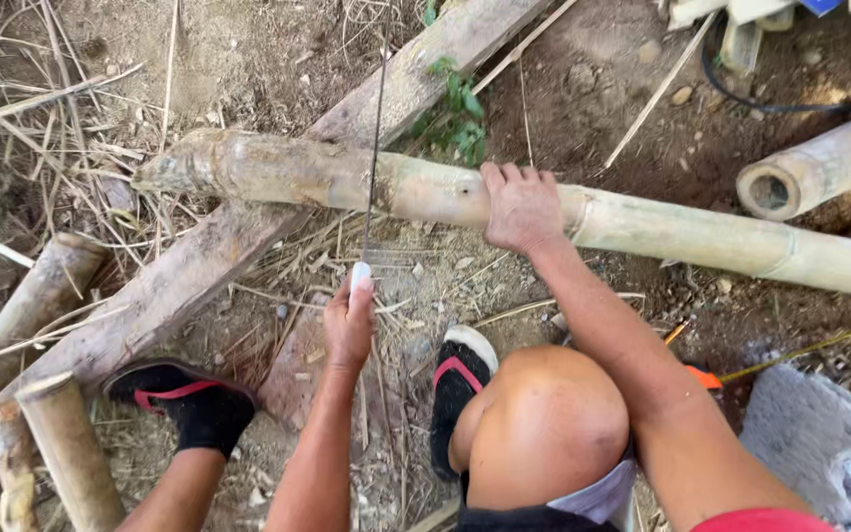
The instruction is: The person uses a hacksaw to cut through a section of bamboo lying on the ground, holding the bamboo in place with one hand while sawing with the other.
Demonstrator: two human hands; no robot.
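Observation:
A long pale bamboo pole (pixel 701 236) lies across the dirt, resting on a slanted wooden plank (pixel 164 296). My right hand (pixel 522 207) presses down on top of the pole near its middle, fingers spread over it. My left hand (pixel 350 320) grips the white handle of a thin handsaw (pixel 374 148). Seen edge-on, the blade runs away from me and crosses the pole just left of my right hand. My right knee (pixel 544 424) is bent below the pole.
My feet wear black sandals with red straps (pixel 189 399) (pixel 460 374). Another hollow bamboo piece (pixel 819 167) lies at the right. Short bamboo stumps (pixel 61 443) stand at the lower left. Dry straw, a small green plant (pixel 460 113) and a grey cloth (pixel 819 443) lie around.

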